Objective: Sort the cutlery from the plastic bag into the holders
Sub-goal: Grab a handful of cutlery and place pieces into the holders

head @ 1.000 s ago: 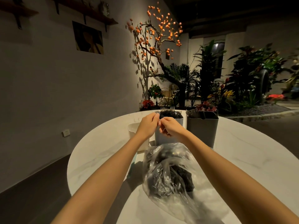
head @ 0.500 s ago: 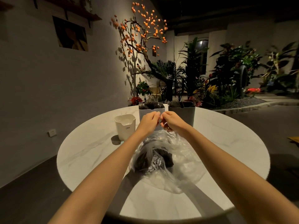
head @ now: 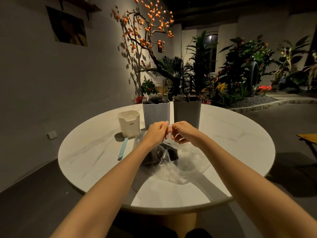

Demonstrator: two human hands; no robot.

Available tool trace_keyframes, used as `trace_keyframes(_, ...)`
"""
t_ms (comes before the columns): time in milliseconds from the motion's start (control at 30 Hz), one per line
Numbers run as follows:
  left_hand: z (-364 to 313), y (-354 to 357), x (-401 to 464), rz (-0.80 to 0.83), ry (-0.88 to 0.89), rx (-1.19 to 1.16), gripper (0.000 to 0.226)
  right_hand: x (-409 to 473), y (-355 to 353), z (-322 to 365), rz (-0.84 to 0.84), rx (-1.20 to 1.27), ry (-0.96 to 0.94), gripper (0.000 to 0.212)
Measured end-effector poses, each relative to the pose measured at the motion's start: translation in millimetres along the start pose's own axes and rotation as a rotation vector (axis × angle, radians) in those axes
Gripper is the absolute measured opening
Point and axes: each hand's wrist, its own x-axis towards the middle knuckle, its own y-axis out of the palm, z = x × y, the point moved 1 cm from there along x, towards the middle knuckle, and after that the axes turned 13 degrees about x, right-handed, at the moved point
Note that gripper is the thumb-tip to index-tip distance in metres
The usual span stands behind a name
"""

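Change: your left hand and right hand are in the same pose as half a second ago, knuckles almost touching above the plastic bag; only the view has pulled back, so more of the round table shows
Meaning: the bag looks unopened yet and no piece has come out in this stretch; by my reading you are working at its neck or knot
Fingers: both sets are curled and pinching a small twist of clear plastic between the hands; what the fingertips do beyond that I cannot tell
Cutlery: a dark clump inside the bag, lying on the table just near of your hands
Holders: a light grey holder and a dark grey holder stand side by side just far of your hands, both already showing utensil tops; a short cream holder stands to their left
Other things: a pale blue stick-like item lies on the table near the cream holder; plants and a tree with orange fruit stand well beyond the table
In the way: nothing stands between bag and holders; the loose film spreading right could snag pieces as you draw them out
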Motion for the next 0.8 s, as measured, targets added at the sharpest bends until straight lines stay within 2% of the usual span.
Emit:
trace_keyframes(133, 10.2, 7.5, -10.1, -0.016, 0.009, 0.123, 0.044, -7.1, 0.9, -16.7, -0.016, -0.089, 0.036, 0.035)
trace_keyframes(233, 16.6, 14.8, -15.1, 0.006, 0.014, 0.214, 0.041, -1.7, 0.1, -30.2, -0.095, -0.296, -0.027, 0.035)
trace_keyframes(367, 27.8, 18.8, -15.1, -0.098, 0.028, 0.530, 0.034, 5.3, 0.9, -42.5, -0.166, -0.486, -0.083, 0.032)
trace_keyframes(433, 32.4, 21.1, -16.3, -0.120, -0.003, 0.581, 0.028, 9.1, 1.5, -48.4, -0.196, -0.534, -0.093, 0.027)
trace_keyframes(567, 39.5, 26.9, -14.5, -0.070, -0.082, 0.509, 0.030, 17.6, 3.5, -58.4, -0.258, -0.554, -0.096, 0.029)
trace_keyframes(633, 40.8, 28.5, -10.1, 0.015, -0.106, 0.410, 0.040, 23.0, 4.3, -66.8, -0.276, -0.544, -0.096, 0.032)
trace_keyframes(800, 35.5, 29.1, -3.8, 0.096, -0.067, 0.048, 0.069, 19.3, 4.5, -77.4, -0.310, -0.438, -0.102, 0.029)
